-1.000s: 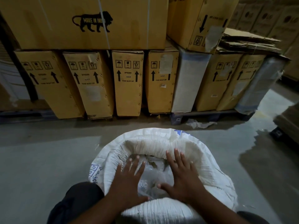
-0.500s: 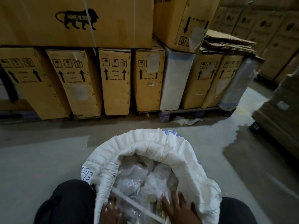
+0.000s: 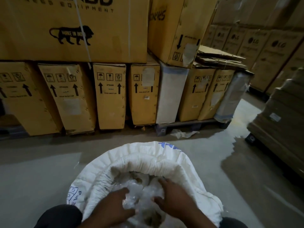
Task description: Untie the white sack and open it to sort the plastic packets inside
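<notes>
The white woven sack (image 3: 148, 160) stands open between my knees, its mouth rolled down into a thick rim. Inside lie several clear plastic packets (image 3: 141, 193) in a crumpled heap. My left hand (image 3: 115, 204) is down in the sack on the left, fingers curled into the packets. My right hand (image 3: 174, 196) rests on the heap at the right, fingers bent over the plastic. Whether either hand holds a packet is blurred.
A row of upright cardboard boxes (image 3: 110, 96) on a pallet (image 3: 185, 127) stands ahead, with bigger boxes (image 3: 74, 28) stacked on top. More cartons (image 3: 279, 116) stand at the right. A scrap of white paper (image 3: 182, 133) lies on the grey concrete floor (image 3: 41, 170).
Both hands have come back up into the sack from the near edge and now dig into the packets. The camera has tilted up a little.
</notes>
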Available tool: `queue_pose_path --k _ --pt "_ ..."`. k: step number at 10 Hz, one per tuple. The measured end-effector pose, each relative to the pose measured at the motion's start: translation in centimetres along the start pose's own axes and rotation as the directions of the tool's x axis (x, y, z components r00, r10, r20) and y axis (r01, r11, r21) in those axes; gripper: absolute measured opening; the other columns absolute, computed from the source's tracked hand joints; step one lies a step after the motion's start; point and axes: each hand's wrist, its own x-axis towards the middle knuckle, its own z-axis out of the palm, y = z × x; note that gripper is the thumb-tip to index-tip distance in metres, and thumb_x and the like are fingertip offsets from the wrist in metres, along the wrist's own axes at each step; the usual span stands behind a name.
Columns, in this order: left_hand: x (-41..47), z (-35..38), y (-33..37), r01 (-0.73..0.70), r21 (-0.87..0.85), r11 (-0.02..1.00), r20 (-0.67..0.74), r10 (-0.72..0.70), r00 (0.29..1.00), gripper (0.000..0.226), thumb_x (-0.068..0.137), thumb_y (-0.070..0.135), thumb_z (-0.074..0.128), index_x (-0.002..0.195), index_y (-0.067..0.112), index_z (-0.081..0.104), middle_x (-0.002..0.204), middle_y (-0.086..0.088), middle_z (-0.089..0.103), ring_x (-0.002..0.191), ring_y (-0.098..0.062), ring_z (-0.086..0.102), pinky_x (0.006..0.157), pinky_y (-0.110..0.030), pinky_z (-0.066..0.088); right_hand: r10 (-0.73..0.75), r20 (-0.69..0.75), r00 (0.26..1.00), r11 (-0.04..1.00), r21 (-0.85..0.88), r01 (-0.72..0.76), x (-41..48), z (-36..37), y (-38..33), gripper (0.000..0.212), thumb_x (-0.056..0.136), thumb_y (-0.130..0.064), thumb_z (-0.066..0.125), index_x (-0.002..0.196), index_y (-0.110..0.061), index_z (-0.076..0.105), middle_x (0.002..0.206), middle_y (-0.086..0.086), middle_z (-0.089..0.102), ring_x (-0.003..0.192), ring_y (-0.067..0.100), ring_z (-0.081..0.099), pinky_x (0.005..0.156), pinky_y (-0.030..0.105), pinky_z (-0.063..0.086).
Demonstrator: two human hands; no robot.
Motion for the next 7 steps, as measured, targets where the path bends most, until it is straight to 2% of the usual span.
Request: queue_pose_path --k 1,2,3,4,5,6,7 --pt "2.6 -1.5 -1.3 -0.13 -0.111 0.985 -0.227 0.102 0.969 0.108 0.061 0.073 0.077 0.154 0.038 0.034 0.153 0.013 0.047 0.138 -0.007 0.047 0.114 -0.023 0.037 -0.07 -0.129 0.989 0.996 -0.06 0.063 1.8 -0.7 0.8 0.091 0.087 -0.058 0.06 0.163 -0.032 0.017 0.17 -0.003 0.018 0.156 0.019 0.021 0.125 0.029 0.017" --pt "4.4 -2.3 -2.7 -0.126 -0.076 0.989 -0.268 0.101 0.958 0.124 0.056 0.086 0.069 0.16 0.036 0.024 0.162 0.006 0.037 0.146 -0.012 0.04 0.118 -0.03 0.036 -0.127 -0.191 0.973 0.983 -0.157 0.097 3.6 -0.3 3.0 0.102 0.084 -0.064 0.057 0.164 -0.033 0.002 0.172 -0.006 -0.009 0.16 0.018 -0.007 0.123 0.029 -0.007" --pt "4.7 -3.7 -3.8 -0.075 -0.059 0.995 -0.368 0.048 0.929 0.13 0.057 0.094 0.064 0.163 0.032 0.02 0.165 0.005 0.034 0.148 -0.014 0.037 0.12 -0.035 0.036 -0.127 -0.241 0.962 0.976 -0.205 0.078 4.4 -1.3 4.5 0.112 0.083 -0.07 0.055 0.164 -0.028 -0.008 0.166 -0.011 -0.021 0.157 0.015 -0.016 0.117 0.026 -0.021" --pt "4.2 -4.0 -4.0 -0.071 -0.009 0.997 -0.431 0.061 0.9 0.122 0.063 0.09 0.064 0.163 0.033 0.022 0.163 0.006 0.039 0.146 -0.013 0.042 0.118 -0.032 0.038 -0.131 -0.286 0.949 0.981 -0.178 0.082 4.1 -1.4 5.0 0.116 0.079 -0.078 0.051 0.163 -0.031 -0.014 0.168 -0.013 -0.022 0.159 0.014 -0.012 0.124 0.032 -0.01" --pt "2.2 -4.4 -1.1 -0.096 0.076 0.992 -0.458 0.12 0.881 0.108 0.065 0.098 0.048 0.153 0.035 0.047 0.148 0.015 0.058 0.132 -0.005 0.057 0.104 -0.024 0.045 -0.111 -0.278 0.954 0.987 -0.145 0.073 3.4 -1.6 3.6 0.113 0.077 -0.086 0.046 0.161 -0.041 -0.015 0.173 -0.008 -0.005 0.16 0.016 0.0 0.128 0.042 0.018" --pt "2.0 -6.2 2.0 -0.16 0.218 0.963 -0.564 0.258 0.785 0.092 0.07 0.096 0.049 0.141 0.038 0.06 0.123 0.021 0.071 0.11 -0.002 0.069 0.087 -0.025 0.056 -0.184 -0.353 0.917 0.981 -0.124 0.148 3.8 -3.3 2.3 0.105 0.081 -0.085 0.048 0.163 -0.041 -0.001 0.163 -0.006 0.033 0.149 0.017 0.033 0.116 0.037 0.039" --pt "5.1 -8.7 3.8 -0.287 0.297 0.911 -0.532 0.408 0.742 0.095 0.08 0.083 0.055 0.159 0.036 0.034 0.155 0.014 0.05 0.138 -0.009 0.051 0.106 -0.031 0.047 -0.231 -0.467 0.853 0.969 -0.19 0.158 6.4 -6.5 2.1 0.1 0.085 -0.081 0.05 0.164 -0.036 0.012 0.162 -0.006 0.036 0.146 0.017 0.037 0.115 0.036 0.038"
